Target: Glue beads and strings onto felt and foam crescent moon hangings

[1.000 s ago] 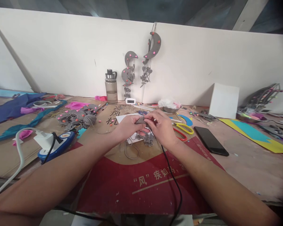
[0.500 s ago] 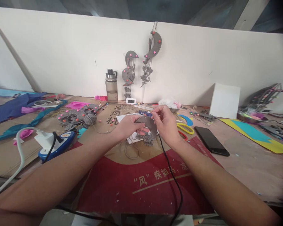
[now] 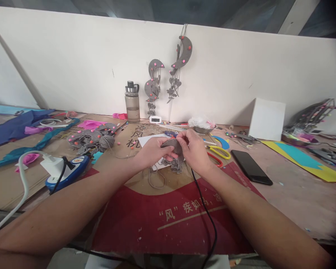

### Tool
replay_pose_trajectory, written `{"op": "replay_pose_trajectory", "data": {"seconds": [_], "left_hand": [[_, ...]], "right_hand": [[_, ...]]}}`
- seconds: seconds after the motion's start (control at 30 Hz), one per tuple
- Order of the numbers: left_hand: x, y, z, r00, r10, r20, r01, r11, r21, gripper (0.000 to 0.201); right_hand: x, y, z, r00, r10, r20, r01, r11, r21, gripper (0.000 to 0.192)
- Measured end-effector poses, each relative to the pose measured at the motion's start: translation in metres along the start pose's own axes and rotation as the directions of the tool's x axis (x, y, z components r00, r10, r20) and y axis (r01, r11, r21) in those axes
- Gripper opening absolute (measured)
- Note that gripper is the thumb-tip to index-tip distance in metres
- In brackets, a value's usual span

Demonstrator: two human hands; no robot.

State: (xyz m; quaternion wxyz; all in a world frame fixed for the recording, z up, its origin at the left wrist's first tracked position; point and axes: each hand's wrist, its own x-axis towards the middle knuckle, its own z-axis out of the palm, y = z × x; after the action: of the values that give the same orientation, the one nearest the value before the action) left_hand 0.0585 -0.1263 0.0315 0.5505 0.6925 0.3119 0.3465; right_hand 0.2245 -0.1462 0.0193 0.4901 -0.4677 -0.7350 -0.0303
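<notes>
A grey felt crescent [image 3: 172,143] is held above the cardboard, with my left hand [image 3: 154,151] closed round its left side, thumb on top. My right hand [image 3: 194,148] has thumb and forefinger pinched at the crescent's upper right edge and covers part of it. Whether a small piece is also between those fingertips is hidden. Grey hanging strands and small felt pieces [image 3: 177,165] dangle beneath the crescent. A loop of grey cord [image 3: 156,183] lies on the cardboard just below my hands. Behind them is a blue tool [image 3: 170,133], partly covered.
Yellow-handled scissors [image 3: 220,152] and a black phone [image 3: 251,167] lie to the right. A power strip [image 3: 68,173] and a heap of grey felt with beads [image 3: 92,138] are at left. Behind stand a bottle [image 3: 132,104] and hanging crescents [image 3: 184,54]. A black cable [image 3: 203,201] crosses the cardboard.
My right hand has moved slightly left and down, its fingertips now pressed onto the crescent. The crescent has tilted and shows less of its face. My left hand keeps its hold.
</notes>
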Motion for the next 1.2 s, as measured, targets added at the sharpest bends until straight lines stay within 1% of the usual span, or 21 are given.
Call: {"op": "replay_pose_trajectory", "data": {"seconds": [0.13, 0.2, 0.27, 0.33, 0.37, 0.43, 0.53, 0.57, 0.6, 0.67, 0.73, 0.77, 0.83, 0.87, 0.9, 0.93, 0.97, 1.0, 1.03, 1.1, 1.2], "left_hand": [[0.005, -0.007, -0.006, 0.999, 0.041, 0.009, -0.041, 0.998, -0.037, 0.015], [0.008, -0.011, -0.008, 0.999, 0.048, 0.003, -0.048, 0.996, -0.075, 0.019], [0.011, -0.015, -0.011, 0.999, 0.037, -0.026, -0.04, 0.992, -0.123, 0.022], [0.014, -0.018, -0.014, 0.997, 0.021, -0.073, -0.033, 0.985, -0.17, 0.025], [0.015, -0.019, -0.016, 0.995, 0.012, -0.1, -0.031, 0.981, -0.193, 0.026], [0.018, -0.02, -0.02, 0.99, -0.01, -0.143, -0.024, 0.972, -0.233, 0.028], [0.02, -0.02, -0.027, 0.982, -0.02, -0.187, -0.038, 0.954, -0.299, 0.026], [0.021, -0.02, -0.029, 0.98, -0.011, -0.201, -0.054, 0.946, -0.318, 0.025], [0.021, -0.02, -0.03, 0.976, 0.0, -0.217, -0.075, 0.939, -0.335, 0.025], [0.022, -0.02, -0.033, 0.965, 0.011, -0.262, -0.108, 0.926, -0.361, 0.025], [0.022, -0.019, -0.034, 0.954, 0.01, -0.299, -0.13, 0.913, -0.387, 0.027], [0.023, -0.018, -0.035, 0.952, 0.012, -0.305, -0.141, 0.903, -0.406, 0.028], [0.023, -0.017, -0.035, 0.958, 0.01, -0.287, -0.143, 0.882, -0.449, 0.029], [0.023, -0.017, -0.035, 0.962, 0.002, -0.272, -0.133, 0.875, -0.465, 0.029], [0.023, -0.017, -0.035, 0.966, -0.009, -0.257, -0.117, 0.873, -0.472, 0.029], [0.023, -0.017, -0.035, 0.969, -0.024, -0.248, -0.099, 0.876, -0.472, 0.028], [0.023, -0.018, -0.034, 0.969, -0.038, -0.244, -0.083, 0.881, -0.466, 0.026], [0.023, -0.018, -0.033, 0.97, -0.045, -0.24, -0.073, 0.884, -0.461, 0.025], [0.023, -0.018, -0.032, 0.971, -0.05, -0.235, -0.066, 0.886, -0.459, 0.023], [0.024, -0.019, -0.031, 0.975, -0.061, -0.215, -0.049, 0.88, -0.473, 0.019], [0.024, -0.021, -0.03, 0.975, -0.094, -0.199, -0.021, 0.862, -0.507, 0.01]], "right_hand": [[0.001, 0.001, 0.002, 0.986, 0.163, -0.042, -0.153, 0.973, 0.175, 0.011], [0.002, 0.001, 0.002, 0.97, 0.238, -0.052, -0.211, 0.928, 0.307, 0.017], [0.004, 0.001, 0.0, 0.959, 0.283, -0.033, -0.241, 0.868, 0.434, 0.022], [0.005, -0.002, -0.002, 0.961, 0.277, 0.011, -0.24, 0.811, 0.533, 0.026], [0.004, -0.005, -0.004, 0.968, 0.247, 0.045, -0.229, 0.795, 0.561, 0.028], [0.002, -0.013, -0.006, 0.983, 0.14, 0.115, -0.18, 0.818, 0.547, 0.034], [-0.002, -0.031, -0.007, 0.98, -0.034, 0.198, -0.044, 0.925, 0.378, 0.039], [-0.002, -0.036, -0.007, 0.976, -0.08, 0.203, 0.01, 0.945, 0.326, 0.034], [-0.002, -0.039, -0.008, 0.974, -0.117, 0.196, 0.057, 0.956, 0.287, 0.025], [0.002, -0.038, -0.012, 0.978, -0.142, 0.153, 0.103, 0.966, 0.237, 0.005], [0.007, -0.023, -0.023, 0.993, -0.083, 0.089, 0.067, 0.983, 0.171, 0.012], [0.009, -0.011, -0.03, 0.997, -0.042, 0.059, 0.035, 0.992, 0.119, 0.009], [0.01, 0.019, -0.047, 0.998, 0.053, 0.043, -0.05, 0.996, -0.067, 0.012], [0.008, 0.035, -0.056, 0.99, 0.114, 0.087, -0.095, 0.975, -0.202, 0.014], [0.005, 0.05, -0.064, 0.97, 0.191, 0.15, -0.13, 0.93, -0.344, 0.015], [0.0, 0.064, -0.07, 0.931, 0.296, 0.213, -0.161, 0.857, -0.49, 0.017], [-0.007, 0.076, -0.075, 0.864, 0.415, 0.286, -0.163, 0.768, -0.62, 0.022], [-0.014, 0.085, -0.079, 0.781, 0.534, 0.324, -0.154, 0.667, -0.728, 0.028], [-0.021, 0.092, -0.081, 0.738, 0.585, 0.336, -0.153, 0.63, -0.762, 0.032], [-0.031, 0.1, -0.083, 0.699, 0.618, 0.358, -0.129, 0.603, -0.787, 0.032], [-0.034, 0.101, -0.084, 0.687, 0.601, 0.409, -0.074, 0.618, -0.783, 0.038]]}}
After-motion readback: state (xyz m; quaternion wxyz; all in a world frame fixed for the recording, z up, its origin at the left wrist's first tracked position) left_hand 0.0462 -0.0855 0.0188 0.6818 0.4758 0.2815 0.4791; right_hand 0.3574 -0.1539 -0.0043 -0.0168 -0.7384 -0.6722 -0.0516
